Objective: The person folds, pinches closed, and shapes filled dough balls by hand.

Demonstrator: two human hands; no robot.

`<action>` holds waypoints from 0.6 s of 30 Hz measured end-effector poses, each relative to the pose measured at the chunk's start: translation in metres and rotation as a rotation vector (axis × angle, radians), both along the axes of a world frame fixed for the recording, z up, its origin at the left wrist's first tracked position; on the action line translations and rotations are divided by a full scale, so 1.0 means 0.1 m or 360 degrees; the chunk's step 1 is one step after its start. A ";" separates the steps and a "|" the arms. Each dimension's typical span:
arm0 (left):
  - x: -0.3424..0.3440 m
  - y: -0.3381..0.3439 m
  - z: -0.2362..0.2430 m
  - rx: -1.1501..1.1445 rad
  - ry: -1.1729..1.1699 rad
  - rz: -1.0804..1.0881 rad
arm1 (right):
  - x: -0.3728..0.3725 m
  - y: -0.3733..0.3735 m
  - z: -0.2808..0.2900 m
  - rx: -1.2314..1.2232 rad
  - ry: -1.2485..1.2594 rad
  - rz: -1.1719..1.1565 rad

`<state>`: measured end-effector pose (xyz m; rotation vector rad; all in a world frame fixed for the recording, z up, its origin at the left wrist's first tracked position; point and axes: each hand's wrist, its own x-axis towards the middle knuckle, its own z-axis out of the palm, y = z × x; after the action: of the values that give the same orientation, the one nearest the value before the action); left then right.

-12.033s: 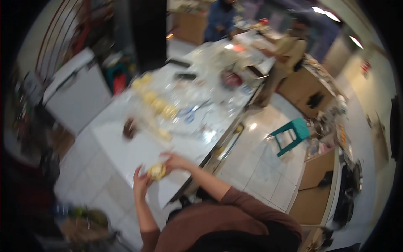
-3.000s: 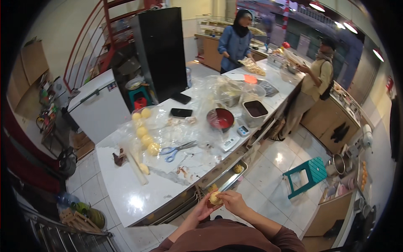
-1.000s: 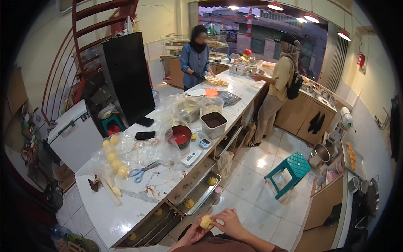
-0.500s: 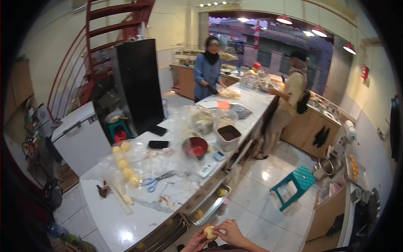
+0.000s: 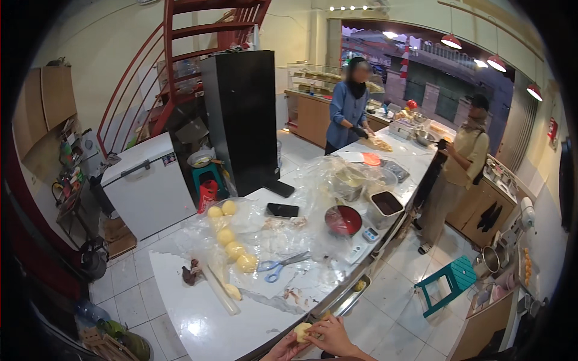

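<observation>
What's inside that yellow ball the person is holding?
Only the outside of the yellow ball shows; whatever is inside is covered. The left hand hides some of its lower left, and the right hand some of its right side.

Head view: from the left of two fisheye cameras worn side by side on the person's head, upright and unmirrored.
Facing: ahead and downward, wide enough to take in most of the room.
Left hand (image 5: 283, 347) and right hand (image 5: 332, 334): close to the lens, seen from above, at the lower edge just right of centre.
Tabletop (image 5: 253, 328): runs slantwise from lower left toward upper right, its near end seen more steeply than its far end.
Window (image 5: 442, 99): far background, upper right.
Staircase (image 5: 211, 26): upper left, cut by the top edge.
Rim: black, with straight edges bending near it.
</observation>
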<state>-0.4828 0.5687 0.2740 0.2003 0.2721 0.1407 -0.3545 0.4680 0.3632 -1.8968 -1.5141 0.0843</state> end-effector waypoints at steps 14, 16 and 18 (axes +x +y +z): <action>-0.17 0.26 0.13 0.0112 -0.0205 0.0037 | -0.23 0.35 -0.04 -0.0019 0.0092 -0.0199; -0.15 0.27 0.21 -0.0117 -0.0315 -0.0016 | -0.20 0.36 -0.10 0.0117 0.0013 0.0030; -0.17 0.31 0.25 -0.0235 -0.0236 -0.0018 | -0.18 0.42 -0.07 0.0132 -0.0092 0.0185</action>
<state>-0.5000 0.6002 0.2991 0.0442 0.1330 0.1231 -0.3720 0.5097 0.3563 -1.7595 -1.6409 0.0192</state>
